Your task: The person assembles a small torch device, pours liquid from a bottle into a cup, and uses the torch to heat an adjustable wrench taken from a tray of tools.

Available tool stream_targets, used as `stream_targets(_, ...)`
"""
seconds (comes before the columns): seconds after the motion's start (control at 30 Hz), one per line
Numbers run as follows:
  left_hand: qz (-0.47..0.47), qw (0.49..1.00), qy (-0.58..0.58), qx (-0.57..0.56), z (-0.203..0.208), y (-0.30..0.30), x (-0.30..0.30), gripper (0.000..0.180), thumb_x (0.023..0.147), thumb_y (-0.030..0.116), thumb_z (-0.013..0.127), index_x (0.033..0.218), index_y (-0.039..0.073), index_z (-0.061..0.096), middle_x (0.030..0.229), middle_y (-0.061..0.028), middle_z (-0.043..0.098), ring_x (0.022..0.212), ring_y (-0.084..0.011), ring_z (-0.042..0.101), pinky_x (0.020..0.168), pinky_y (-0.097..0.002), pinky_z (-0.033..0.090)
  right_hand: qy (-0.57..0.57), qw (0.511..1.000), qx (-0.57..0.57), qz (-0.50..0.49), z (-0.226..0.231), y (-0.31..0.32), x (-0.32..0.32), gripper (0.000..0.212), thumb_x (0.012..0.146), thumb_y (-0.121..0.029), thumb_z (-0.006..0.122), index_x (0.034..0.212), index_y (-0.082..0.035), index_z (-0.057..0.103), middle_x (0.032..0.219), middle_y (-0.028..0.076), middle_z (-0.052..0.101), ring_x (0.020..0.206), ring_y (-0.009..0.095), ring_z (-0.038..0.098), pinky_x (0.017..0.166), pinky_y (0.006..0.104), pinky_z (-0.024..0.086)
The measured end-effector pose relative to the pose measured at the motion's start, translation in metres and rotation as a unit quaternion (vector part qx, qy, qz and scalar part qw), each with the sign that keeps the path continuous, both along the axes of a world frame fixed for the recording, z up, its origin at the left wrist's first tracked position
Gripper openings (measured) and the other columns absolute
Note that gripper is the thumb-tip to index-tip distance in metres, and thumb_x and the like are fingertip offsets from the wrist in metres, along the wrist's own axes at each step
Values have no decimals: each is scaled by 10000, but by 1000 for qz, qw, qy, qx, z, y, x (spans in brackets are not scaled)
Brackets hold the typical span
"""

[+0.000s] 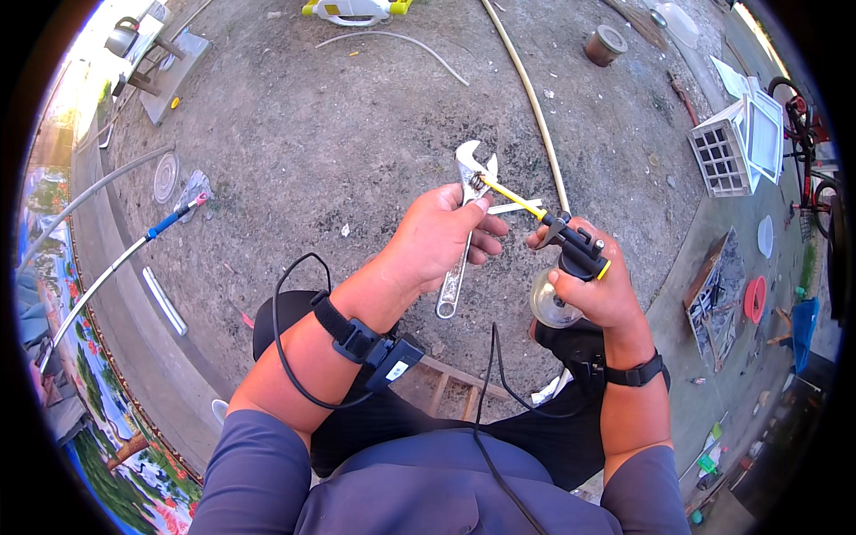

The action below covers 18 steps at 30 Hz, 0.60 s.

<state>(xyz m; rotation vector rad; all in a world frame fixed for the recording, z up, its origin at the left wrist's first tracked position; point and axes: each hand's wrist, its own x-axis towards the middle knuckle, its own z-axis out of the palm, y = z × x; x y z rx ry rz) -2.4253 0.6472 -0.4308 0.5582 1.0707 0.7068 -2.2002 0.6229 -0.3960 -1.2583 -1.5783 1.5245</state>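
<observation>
In front of my body, my left hand (pixel 439 234) is closed around a silver adjustable wrench (pixel 453 290), its jaw end pointing away from me. My right hand (pixel 609 294) grips a pump oiler (pixel 581 256) with a black head and a clear bottle (pixel 550 303) below. The oiler's thin yellow spout (pixel 515 197) reaches left to the wrench head, its tip at the adjusting screw (pixel 479 182). Just under the spout a pale strip (pixel 517 206) shows beside my left fingers; whether it is held I cannot tell.
A pale hose (pixel 528 85) runs over the rough ground ahead. A rusty can (pixel 606 45) stands at the far right, near a white plastic crate (pixel 720 153). A red basin (pixel 755 299) lies farther right. At left lies a long rod with a blue grip (pixel 165 224).
</observation>
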Motion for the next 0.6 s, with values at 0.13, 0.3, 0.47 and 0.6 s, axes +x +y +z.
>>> stream_targets(0.13,-1,1000,-6,2,0,0,1,209,1006,222,563,1082,29,582,911,-105,681,720,-140,652,593,-254,514,19,1000,1,-17,-3,-2,0,331,756,37,636,1086,12,620,1047,59,638,982,120,588,861,277,458)
stream_targets(0.3,2,1000,-6,-2,-1,0,0,207,1007,220,562,1085,29,582,908,-104,680,717,-139,651,590,-253,513,10,1000,-6,-16,-2,-1,0,323,753,35,644,1073,5,619,1028,53,645,960,111,591,836,274,466)
stream_targets(0.47,3,1000,-8,-2,1,0,0,208,1008,219,560,1086,27,579,907,-106,679,711,-139,650,584,-253,511,15,1000,-7,-24,-3,-2,0,300,757,27,649,1054,2,617,1008,42,651,935,99,591,810,267,468)
stream_targets(0.6,3,1000,-6,0,0,0,1,208,1008,215,558,1088,24,576,908,-109,678,710,-140,650,581,-254,510,17,999,-31,-24,-4,-2,3,315,760,26,651,1072,5,611,1020,47,652,945,102,593,816,270,469)
